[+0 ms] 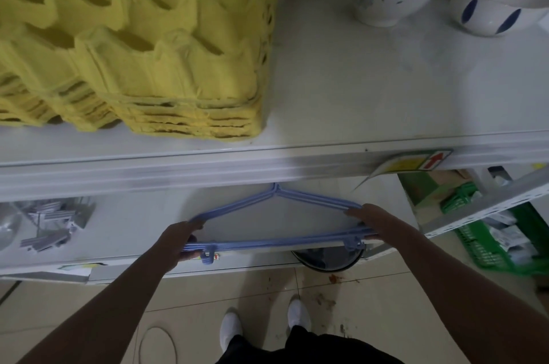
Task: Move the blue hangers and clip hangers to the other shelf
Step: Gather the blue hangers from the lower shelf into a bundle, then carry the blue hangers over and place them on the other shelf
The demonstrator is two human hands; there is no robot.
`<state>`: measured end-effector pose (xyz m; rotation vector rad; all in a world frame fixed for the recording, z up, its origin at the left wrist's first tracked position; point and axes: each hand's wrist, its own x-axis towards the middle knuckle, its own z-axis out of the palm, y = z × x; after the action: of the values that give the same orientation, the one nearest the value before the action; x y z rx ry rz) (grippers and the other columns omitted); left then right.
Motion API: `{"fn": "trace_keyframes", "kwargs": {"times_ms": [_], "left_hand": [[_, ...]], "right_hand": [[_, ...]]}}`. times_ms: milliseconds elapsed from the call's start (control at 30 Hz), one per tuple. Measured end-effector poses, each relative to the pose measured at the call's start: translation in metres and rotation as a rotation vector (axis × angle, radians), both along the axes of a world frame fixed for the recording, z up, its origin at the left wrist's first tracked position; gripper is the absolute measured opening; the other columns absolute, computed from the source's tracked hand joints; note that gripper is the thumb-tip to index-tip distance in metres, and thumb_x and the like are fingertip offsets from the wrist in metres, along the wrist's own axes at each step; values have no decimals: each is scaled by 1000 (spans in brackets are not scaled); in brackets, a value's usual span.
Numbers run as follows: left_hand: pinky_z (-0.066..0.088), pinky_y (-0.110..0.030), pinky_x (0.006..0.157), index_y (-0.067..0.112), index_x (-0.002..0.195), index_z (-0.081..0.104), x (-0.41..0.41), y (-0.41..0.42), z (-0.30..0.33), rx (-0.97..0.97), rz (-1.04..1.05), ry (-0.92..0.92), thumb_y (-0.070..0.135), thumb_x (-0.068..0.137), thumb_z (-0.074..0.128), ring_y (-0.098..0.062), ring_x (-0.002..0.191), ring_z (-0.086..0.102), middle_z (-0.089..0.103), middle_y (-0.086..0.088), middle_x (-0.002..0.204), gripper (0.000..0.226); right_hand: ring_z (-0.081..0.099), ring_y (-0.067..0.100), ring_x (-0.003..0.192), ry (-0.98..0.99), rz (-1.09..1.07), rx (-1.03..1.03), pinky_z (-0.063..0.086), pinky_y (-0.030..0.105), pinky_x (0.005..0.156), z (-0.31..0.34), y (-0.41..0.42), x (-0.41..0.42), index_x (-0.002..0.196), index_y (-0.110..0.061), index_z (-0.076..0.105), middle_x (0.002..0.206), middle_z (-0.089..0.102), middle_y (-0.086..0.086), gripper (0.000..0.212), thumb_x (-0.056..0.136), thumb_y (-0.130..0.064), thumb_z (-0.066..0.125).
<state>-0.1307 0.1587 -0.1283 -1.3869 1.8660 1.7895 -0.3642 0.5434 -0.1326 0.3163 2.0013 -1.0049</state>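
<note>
Between the 2 hands, over the front edge of the lower white shelf [124,233], lies a flat bundle of thin blue plastic hangers [276,242]. The left hand [181,240] curls round its left corner; the right hand [367,222] grips the right corner. Their hooks point away, under the upper white shelf [341,81]. Ahead and left of the left hand sits a stack of yellow pulp egg trays [124,45]. Such hangers are probably light, springy and slick, liable to fan apart, so holding both corners seems sound.
</note>
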Motion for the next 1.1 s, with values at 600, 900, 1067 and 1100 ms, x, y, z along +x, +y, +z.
{"fn": "trace_keyframes", "kwargs": {"times_ms": [600,900,1067,1100], "left_hand": [[54,-33,57,4,92,65,-58,21,57,-57,-63,125,52,85,61,-26,71,54,46,-11,79,48],[56,-27,42,0,86,63,-48,30,71,3,-349,207,53,82,63,-30,60,62,53,-14,67,54],[52,-26,37,-7,91,66,-42,63,77,22,-499,183,48,84,64,-32,61,63,63,-22,80,56],[52,-26,36,-9,94,66,-41,72,79,16,-535,180,47,85,64,-32,64,63,65,-23,82,56]], "right_hand": [[52,22,58,256,-378,-217,43,31,60,58,63,49,77,-11,58,67,53,10,38,94,-45,57],[61,18,53,353,-580,-65,49,23,54,83,100,173,93,-13,69,54,64,3,39,91,-50,56],[57,22,55,362,-729,18,45,24,54,86,129,250,90,-12,69,61,62,11,41,91,-51,57],[57,21,54,365,-762,36,45,24,54,88,135,265,87,-13,68,62,62,11,40,91,-51,57]]}}
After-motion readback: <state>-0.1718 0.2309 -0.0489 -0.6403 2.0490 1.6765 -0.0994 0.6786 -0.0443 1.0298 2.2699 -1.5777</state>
